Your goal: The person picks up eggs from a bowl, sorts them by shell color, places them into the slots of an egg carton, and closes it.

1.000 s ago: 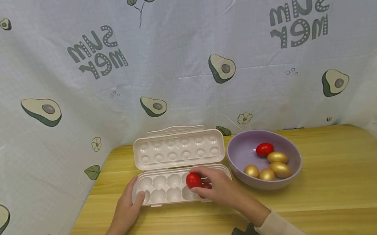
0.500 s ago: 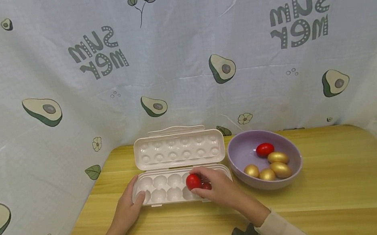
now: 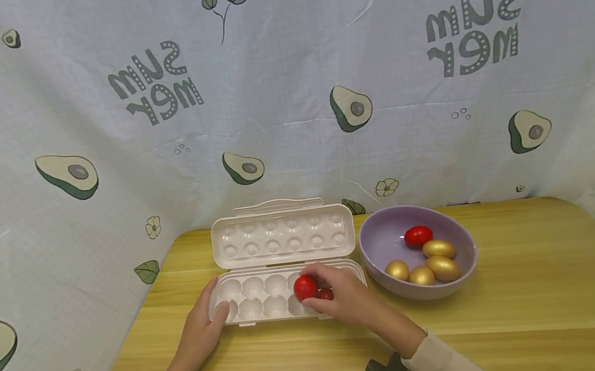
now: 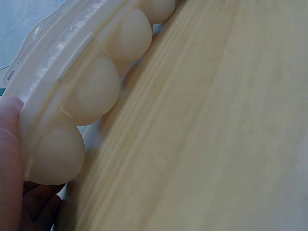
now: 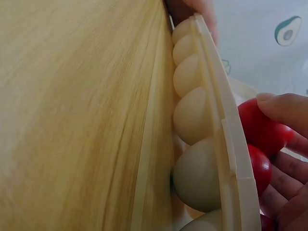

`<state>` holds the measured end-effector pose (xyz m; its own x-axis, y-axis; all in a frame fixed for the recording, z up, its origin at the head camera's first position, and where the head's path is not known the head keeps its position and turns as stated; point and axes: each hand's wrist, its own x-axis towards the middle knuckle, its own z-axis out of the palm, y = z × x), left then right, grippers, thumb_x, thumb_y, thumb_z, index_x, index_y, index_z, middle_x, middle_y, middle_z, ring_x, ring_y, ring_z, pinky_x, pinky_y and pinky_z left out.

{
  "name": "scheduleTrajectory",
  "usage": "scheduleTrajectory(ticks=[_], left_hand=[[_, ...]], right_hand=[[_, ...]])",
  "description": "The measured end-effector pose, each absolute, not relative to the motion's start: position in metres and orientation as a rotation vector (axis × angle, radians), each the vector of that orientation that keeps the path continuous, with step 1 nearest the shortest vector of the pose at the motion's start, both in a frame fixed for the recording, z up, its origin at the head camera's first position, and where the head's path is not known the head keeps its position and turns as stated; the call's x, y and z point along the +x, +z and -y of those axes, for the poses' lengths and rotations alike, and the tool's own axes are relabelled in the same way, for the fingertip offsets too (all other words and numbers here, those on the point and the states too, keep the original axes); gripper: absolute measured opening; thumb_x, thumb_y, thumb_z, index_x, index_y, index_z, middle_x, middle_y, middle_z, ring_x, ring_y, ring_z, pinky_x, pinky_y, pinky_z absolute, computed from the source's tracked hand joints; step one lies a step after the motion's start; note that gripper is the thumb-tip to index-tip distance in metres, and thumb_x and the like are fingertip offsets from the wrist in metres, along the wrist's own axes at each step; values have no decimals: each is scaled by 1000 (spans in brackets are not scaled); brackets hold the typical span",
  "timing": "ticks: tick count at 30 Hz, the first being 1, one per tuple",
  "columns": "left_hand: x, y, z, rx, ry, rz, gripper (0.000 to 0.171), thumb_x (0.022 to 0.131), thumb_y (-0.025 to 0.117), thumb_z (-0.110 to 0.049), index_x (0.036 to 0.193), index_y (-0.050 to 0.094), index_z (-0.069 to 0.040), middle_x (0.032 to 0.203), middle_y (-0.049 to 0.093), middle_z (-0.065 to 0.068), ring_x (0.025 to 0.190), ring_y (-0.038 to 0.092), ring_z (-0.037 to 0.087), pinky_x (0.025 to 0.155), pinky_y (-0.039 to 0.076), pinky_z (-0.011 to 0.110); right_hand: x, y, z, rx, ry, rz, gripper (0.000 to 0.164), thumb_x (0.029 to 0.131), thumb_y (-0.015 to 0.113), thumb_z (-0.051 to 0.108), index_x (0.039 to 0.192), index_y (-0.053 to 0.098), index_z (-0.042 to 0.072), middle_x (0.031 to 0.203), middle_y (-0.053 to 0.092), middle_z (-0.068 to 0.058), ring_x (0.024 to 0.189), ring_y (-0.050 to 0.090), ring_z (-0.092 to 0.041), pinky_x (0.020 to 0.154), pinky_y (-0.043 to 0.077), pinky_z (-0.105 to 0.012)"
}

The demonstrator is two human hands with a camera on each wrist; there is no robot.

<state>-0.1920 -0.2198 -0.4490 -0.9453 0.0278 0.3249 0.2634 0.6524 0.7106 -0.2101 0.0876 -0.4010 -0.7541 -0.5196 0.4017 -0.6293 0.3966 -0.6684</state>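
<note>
My left hand [image 3: 202, 323] grips the left end of an opened plastic egg box [image 3: 251, 311], thumb over the rim. In the left wrist view fingers curl beneath its rounded cups [image 4: 94, 91]. Above the box's right half, my right hand [image 3: 348, 293] pinches a red egg [image 3: 305, 288] between thumb and fingers. A second red egg [image 5: 260, 168] sits in the tray under that hand, and part of another red egg [image 5: 267, 223] shows at the right wrist view's lower edge. My right hand hides the box's right end. The cups to the left hold nothing.
Right of the box stands a purple bowl [image 3: 378, 247] with one red egg [image 3: 418, 236] and several gold eggs [image 3: 442, 267]. The box's lid [image 3: 283, 237] leans back near the patterned curtain [image 3: 282, 85]. All stand on a wooden table [image 3: 542, 277].
The red egg in my right hand sits very slightly lower than before. Both hands have otherwise hardly moved.
</note>
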Motion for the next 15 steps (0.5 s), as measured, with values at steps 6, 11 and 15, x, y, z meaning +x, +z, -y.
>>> scheduleTrajectory(ticks=[6, 11, 15], left_hand=[[-192, -449, 219, -226, -1188, 2585, 54, 92, 49, -26, 140, 29, -11, 140, 36, 11, 127, 33, 28, 104, 28, 47], [-191, -449, 219, -223, -1190, 2582, 54, 92, 49, -27, 140, 30, -11, 140, 37, 11, 126, 34, 28, 103, 29, 48], [-192, -449, 219, -220, -1193, 2584, 54, 92, 49, -27, 140, 30, -12, 140, 36, 10, 127, 34, 28, 103, 28, 48]], right_hand=[[-209, -401, -87, 1042, 1248, 2541, 37, 78, 70, 25, 111, 54, 20, 98, 59, 9, 81, 57, -6, 71, 52, -23], [-207, -399, -86, 1030, 1235, 2572, 36, 78, 70, 25, 109, 55, 21, 96, 59, 10, 80, 57, -6, 70, 51, -22], [-206, -399, -85, 1060, 1194, 2563, 35, 78, 70, 24, 110, 55, 19, 96, 60, 8, 80, 57, -8, 70, 51, -22]])
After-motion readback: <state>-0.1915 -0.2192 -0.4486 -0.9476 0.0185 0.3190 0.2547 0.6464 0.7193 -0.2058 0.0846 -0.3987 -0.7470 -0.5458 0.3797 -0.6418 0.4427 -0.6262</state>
